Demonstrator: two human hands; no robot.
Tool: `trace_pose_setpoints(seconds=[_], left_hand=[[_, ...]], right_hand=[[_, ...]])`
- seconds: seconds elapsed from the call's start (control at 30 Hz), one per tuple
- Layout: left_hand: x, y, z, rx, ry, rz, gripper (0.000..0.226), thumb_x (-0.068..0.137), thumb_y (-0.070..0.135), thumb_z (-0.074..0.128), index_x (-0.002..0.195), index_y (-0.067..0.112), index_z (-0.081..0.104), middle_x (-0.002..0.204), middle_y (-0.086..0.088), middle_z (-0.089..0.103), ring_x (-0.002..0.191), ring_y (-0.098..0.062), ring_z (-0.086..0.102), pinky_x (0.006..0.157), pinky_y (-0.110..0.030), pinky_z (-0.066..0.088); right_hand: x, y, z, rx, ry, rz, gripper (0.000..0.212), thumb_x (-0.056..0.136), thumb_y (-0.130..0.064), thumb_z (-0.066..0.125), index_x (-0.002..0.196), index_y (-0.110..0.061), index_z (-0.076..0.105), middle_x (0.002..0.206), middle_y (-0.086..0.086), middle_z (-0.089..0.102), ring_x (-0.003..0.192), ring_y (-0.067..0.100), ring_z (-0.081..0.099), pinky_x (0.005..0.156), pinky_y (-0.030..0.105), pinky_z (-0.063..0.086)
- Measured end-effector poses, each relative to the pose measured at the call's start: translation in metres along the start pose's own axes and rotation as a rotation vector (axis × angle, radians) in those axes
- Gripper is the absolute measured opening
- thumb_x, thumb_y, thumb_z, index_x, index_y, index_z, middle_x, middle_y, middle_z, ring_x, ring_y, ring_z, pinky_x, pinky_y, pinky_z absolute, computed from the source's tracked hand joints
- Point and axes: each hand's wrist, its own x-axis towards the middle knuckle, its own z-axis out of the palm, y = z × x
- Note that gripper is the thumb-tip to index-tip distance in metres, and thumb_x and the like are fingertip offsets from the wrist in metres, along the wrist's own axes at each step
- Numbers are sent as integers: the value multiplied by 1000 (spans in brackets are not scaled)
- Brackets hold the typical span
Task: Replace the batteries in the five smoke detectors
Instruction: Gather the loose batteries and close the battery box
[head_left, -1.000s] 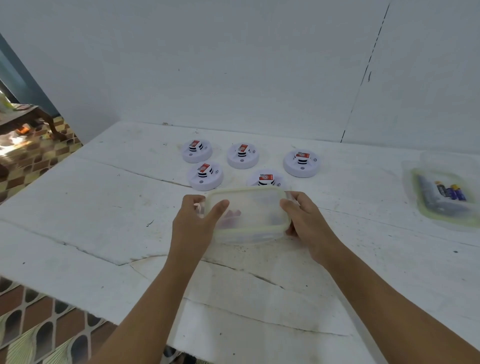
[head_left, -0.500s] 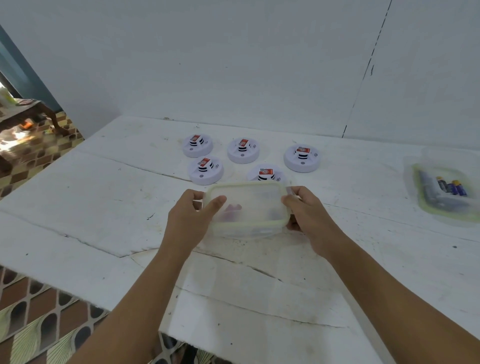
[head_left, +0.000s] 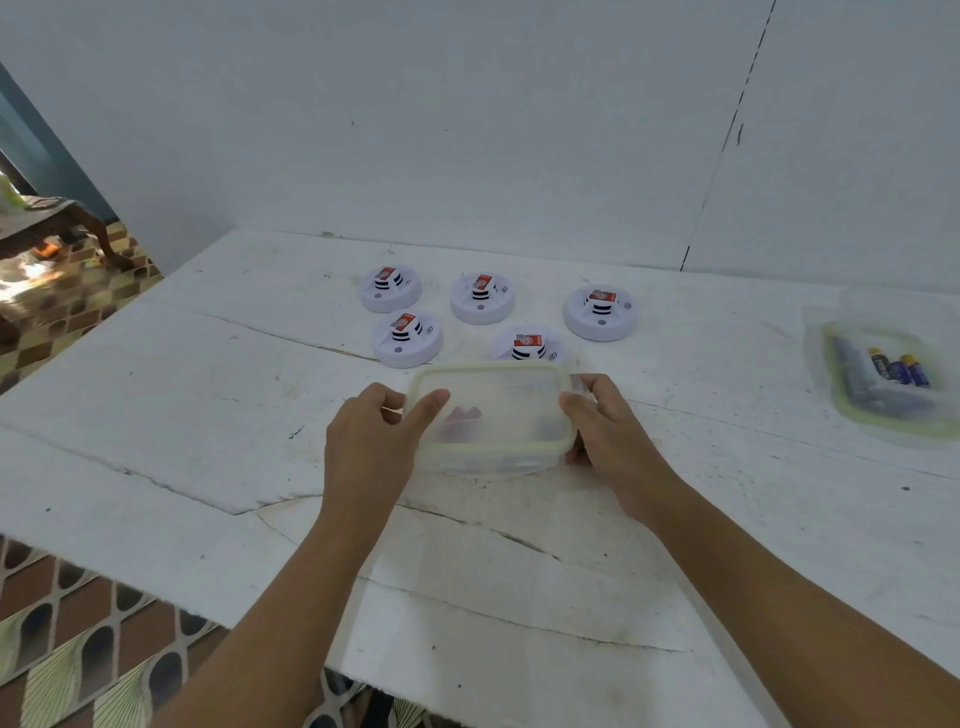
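Several white round smoke detectors with red labels stand in two rows on the white table: a back row (head_left: 390, 289) (head_left: 482, 297) (head_left: 600, 313) and a front row (head_left: 406, 339) (head_left: 527, 345). In front of them sits a clear plastic box (head_left: 498, 421) with a pale green-rimmed lid. My left hand (head_left: 371, 441) grips its left side, thumb on the lid. My right hand (head_left: 605, 431) holds its right side at the clip. Something reddish shows dimly inside the box.
A second clear container (head_left: 883, 374) with a green rim lies at the far right and holds several batteries (head_left: 901, 370). The white table (head_left: 208, 415) has cracked seams, and its front edge runs close to me. A white wall stands behind. Patterned floor shows at left.
The view has shifted slightly, so the detectors and the box sit a little higher. Both hands stay on the box; my right-hand fingers have moved at the right clip.
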Motion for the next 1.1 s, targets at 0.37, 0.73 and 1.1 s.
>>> trace_pose_setpoints(seconds=[0.37, 0.73, 1.1], left_hand=[[7, 7, -32, -4, -157, -48, 27, 82, 51, 83, 83, 24, 81, 70, -1, 75, 71, -20, 71, 62, -25, 48], [9, 1, -27, -232, -186, -179, 21, 84, 33, 85, 86, 11, 82, 54, 17, 63, 43, 1, 46, 48, -11, 38], [7, -2, -26, -273, -159, -182, 34, 82, 34, 87, 84, 1, 79, 63, -5, 51, 41, -6, 32, 44, -14, 32]], right_hand=[[-5, 1, 3, -49, -6, -34, 21, 109, -31, 45, 117, -27, 64, 92, -3, 66, 64, 8, 54, 60, 21, 48], [-3, 5, 4, -76, -18, -50, 29, 111, -32, 42, 117, -22, 68, 90, -3, 61, 65, 5, 51, 55, 15, 46], [-17, 2, -5, -465, 83, -218, 51, 110, -47, 38, 95, -11, 72, 71, 8, 71, 59, 0, 65, 63, 19, 50]])
